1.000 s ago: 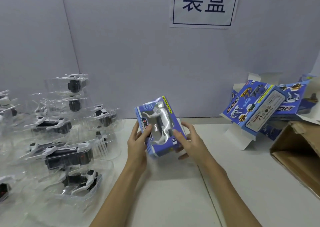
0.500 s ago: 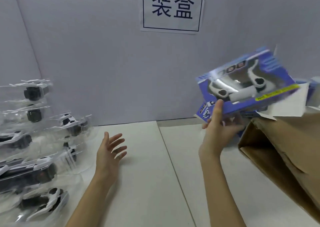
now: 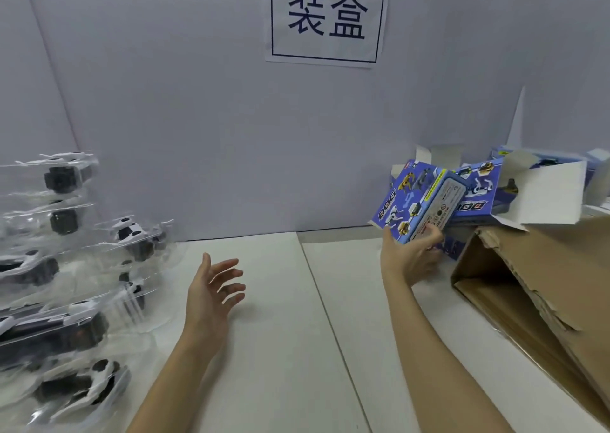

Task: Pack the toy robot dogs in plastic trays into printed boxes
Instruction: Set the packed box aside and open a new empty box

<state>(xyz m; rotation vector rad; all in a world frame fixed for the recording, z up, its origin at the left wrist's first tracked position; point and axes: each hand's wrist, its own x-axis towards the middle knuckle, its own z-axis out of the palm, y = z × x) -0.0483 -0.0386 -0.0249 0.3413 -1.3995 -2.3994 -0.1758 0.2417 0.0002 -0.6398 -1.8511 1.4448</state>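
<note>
My right hand point(image 3: 409, 256) grips the lower end of a blue printed "DOG" box point(image 3: 414, 198), which leans tilted against the pile of printed boxes point(image 3: 475, 198) at the back right. Behind it a blurred blue box with an open white flap point(image 3: 544, 195) lies on top of the pile. My left hand point(image 3: 213, 289) hovers above the white table point(image 3: 280, 350), fingers spread, holding nothing. Black-and-white toy robot dogs in clear plastic trays point(image 3: 76, 327) are stacked along the left edge, a hand's width from my left hand.
A brown cardboard carton point(image 3: 534, 287) lies on its side at the right, its torn opening facing left, just under the box pile. A grey partition wall with a paper sign point(image 3: 326, 17) closes off the back.
The windowed box with the dog has left my right hand. That hand dropped toward the pile and now grips a different printed box. My left hand stays open over the table.
</note>
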